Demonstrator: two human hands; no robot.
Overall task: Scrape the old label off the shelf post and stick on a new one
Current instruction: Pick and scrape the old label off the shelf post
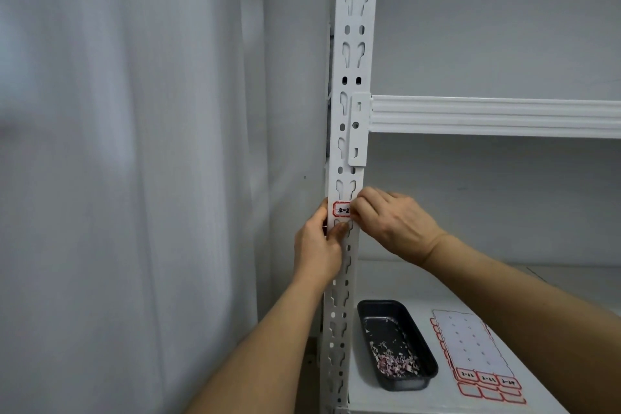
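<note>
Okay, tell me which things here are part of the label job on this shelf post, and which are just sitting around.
Part of the job:
- shelf post
- red-bordered label on the post
- left hand, on the post just below the label
- right hand, fingertips at the label's right edge
- label sheet on the shelf
- dark tray holding scraps

Just there:
- shelf beam
- white curtain

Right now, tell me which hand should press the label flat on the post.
Right, probably. The right hand already has its fingertips at the right edge of the label and could slide across it. The left hand grips the post just below the label, steadying it.
</note>
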